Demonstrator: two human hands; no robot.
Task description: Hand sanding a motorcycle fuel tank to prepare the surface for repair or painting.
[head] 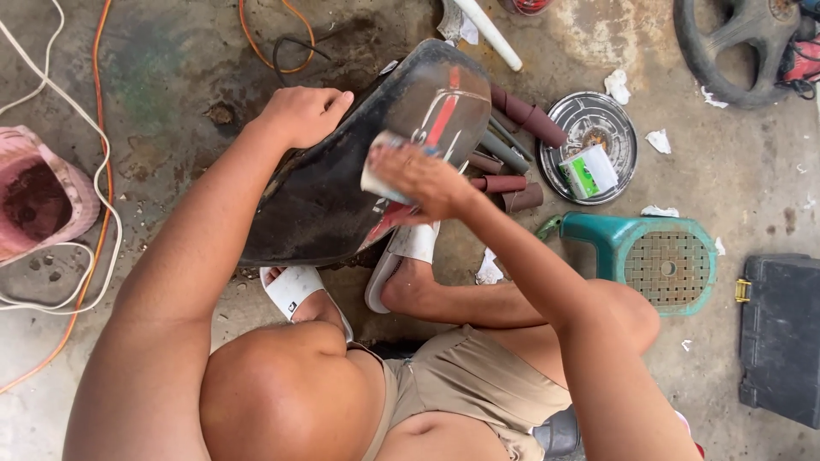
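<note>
**Two hands on a dark panel, low over a stained concrete floor**

We look straight down on a person sitting just above a concrete floor (171, 51), grey, blotched with dark stains and scattered with scraps of white paper. A curved black panel (342, 188) with red and white stripes rests tilted between the knees, its lower edge near feet in white sandals. The left hand (303, 111) grips the panel's upper left edge, fingers curled over the rim. The right hand (418, 175) presses a small pale folded sheet (380, 175) flat against the panel's face, fingers closed on it.

Around them we see a workshop's clutter: rolls of brown abrasive paper (521, 111) just beyond the panel, a round metal lid (619, 128) carrying a small green-and-white tub (588, 171), and a green plastic stool (658, 256) to the right. A black case (781, 333) lies at the right edge, a steering wheel (735, 47) at upper right. Orange and white cables (98, 196) loop along the left, beside a pink bucket (38, 192).
</note>
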